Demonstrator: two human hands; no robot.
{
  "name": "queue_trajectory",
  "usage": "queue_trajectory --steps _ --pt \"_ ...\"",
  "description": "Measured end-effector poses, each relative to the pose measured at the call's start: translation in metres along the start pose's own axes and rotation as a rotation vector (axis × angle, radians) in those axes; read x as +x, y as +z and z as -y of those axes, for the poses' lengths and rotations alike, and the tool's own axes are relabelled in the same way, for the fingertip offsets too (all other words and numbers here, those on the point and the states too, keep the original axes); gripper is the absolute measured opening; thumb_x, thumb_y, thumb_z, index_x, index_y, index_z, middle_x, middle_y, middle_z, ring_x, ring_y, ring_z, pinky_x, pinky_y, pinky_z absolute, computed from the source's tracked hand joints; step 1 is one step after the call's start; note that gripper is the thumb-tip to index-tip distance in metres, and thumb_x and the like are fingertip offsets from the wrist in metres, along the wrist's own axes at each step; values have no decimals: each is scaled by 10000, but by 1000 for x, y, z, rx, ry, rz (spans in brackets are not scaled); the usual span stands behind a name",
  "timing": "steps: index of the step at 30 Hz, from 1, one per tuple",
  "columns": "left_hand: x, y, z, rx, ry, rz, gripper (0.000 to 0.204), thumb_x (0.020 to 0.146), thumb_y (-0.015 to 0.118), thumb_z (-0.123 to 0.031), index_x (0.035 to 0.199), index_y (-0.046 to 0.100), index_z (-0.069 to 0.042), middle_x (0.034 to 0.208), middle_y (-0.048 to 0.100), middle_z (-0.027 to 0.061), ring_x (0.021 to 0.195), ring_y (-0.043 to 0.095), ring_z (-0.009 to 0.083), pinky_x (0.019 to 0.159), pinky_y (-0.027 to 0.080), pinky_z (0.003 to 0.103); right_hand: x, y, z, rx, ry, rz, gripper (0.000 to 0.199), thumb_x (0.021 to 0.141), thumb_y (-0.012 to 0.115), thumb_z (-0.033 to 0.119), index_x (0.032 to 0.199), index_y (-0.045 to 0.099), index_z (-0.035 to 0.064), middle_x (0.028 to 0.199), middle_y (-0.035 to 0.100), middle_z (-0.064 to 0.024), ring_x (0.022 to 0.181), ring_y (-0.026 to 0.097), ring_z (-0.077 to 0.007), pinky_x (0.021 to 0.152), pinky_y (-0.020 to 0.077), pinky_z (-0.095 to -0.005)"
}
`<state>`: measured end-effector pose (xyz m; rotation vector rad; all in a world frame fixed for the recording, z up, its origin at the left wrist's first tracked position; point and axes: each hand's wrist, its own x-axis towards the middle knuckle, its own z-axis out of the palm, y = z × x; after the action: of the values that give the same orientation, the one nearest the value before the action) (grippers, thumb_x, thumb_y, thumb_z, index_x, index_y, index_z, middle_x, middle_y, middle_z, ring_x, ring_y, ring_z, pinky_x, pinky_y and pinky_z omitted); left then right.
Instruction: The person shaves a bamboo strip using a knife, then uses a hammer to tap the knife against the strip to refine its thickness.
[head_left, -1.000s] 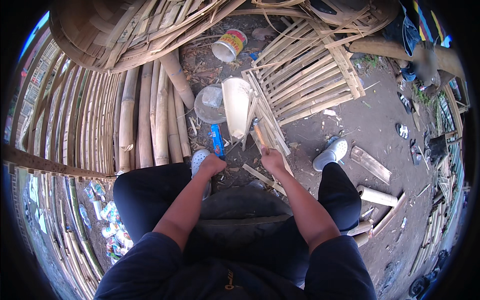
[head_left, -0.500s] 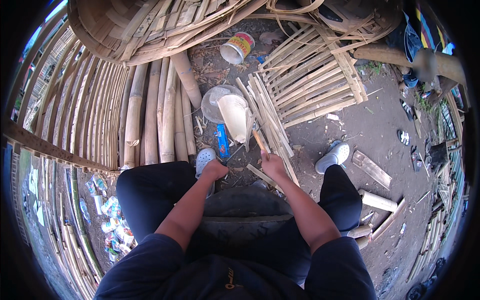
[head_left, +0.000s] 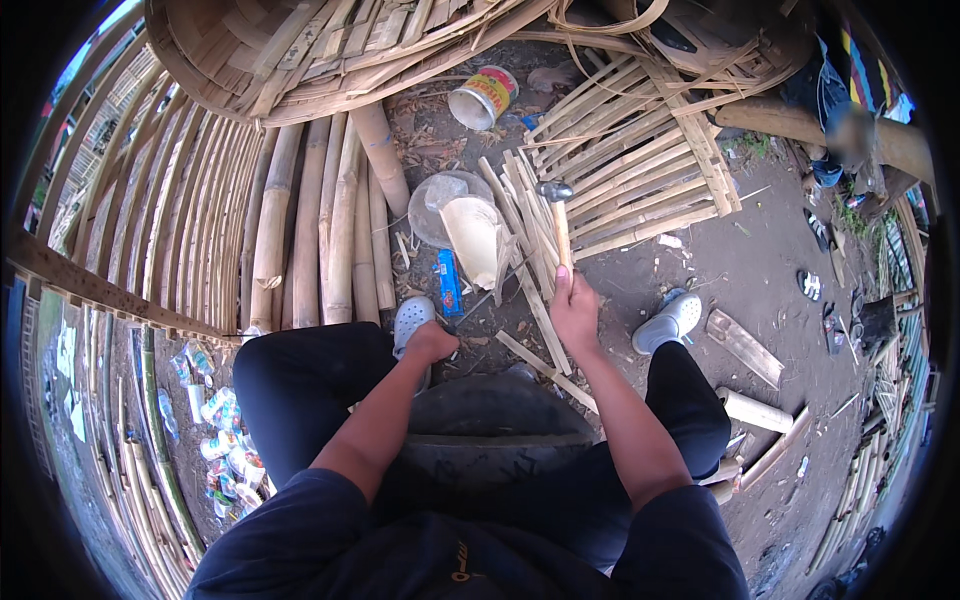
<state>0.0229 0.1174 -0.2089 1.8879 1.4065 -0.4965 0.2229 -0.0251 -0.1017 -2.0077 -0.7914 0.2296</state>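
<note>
My right hand (head_left: 575,315) is wrapped round the wooden handle of a hammer (head_left: 561,238). The hammer's dark metal head points away from me, above a bundle of split bamboo strips (head_left: 520,215). My left hand (head_left: 432,342) is low beside my left clog (head_left: 411,318), its fingers curled closed. What it holds, if anything, I cannot make out; a thin dark line runs on the ground just beyond it. Ahead of that hand lie a blue packet (head_left: 448,282) and a cream, curved piece (head_left: 474,245) resting partly on a round grey disc (head_left: 426,222).
A slatted bamboo panel (head_left: 640,205) lies beyond the strips. Thick bamboo poles (head_left: 306,225) stand at the left by a bamboo fence (head_left: 180,210). Large woven baskets (head_left: 340,60) fill the far side, near a tub (head_left: 472,108). A bamboo offcut (head_left: 745,345) lies right of my right clog (head_left: 676,316).
My right hand has moved up and to the right, swinging the hammer from a leftward slant to nearly straight ahead. My left hand stays in place, and the view has shifted slightly.
</note>
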Motion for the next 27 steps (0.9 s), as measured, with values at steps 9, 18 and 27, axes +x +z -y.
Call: queue_trajectory --steps 9,18,27 --pt "8 6 -17 85 49 -46 505 706 625 -311 1097 660 6 1165 632 210 1114 602 327 932 486 393 -35 32 -113 -340 239 367 569 968 407 443 821 634 -57 821 611 -317 860 597 -485 806 462 -512" --pt "16 14 -11 60 2 29 496 705 615 -284 1102 658 10 1157 641 198 1097 613 329 922 491 398 38 -25 -4 138 -141 -214 454 1005 430 293 706 508 -39 538 447 -166 460 436 -248 485 389 -401" --pt "25 -4 -30 139 53 31 441 706 618 -278 1034 682 9 1105 663 188 1041 641 318 862 513 384 -33 45 -116 -247 331 244 570 959 428 468 917 652 -54 872 619 -326 947 597 -474 865 455 -524"
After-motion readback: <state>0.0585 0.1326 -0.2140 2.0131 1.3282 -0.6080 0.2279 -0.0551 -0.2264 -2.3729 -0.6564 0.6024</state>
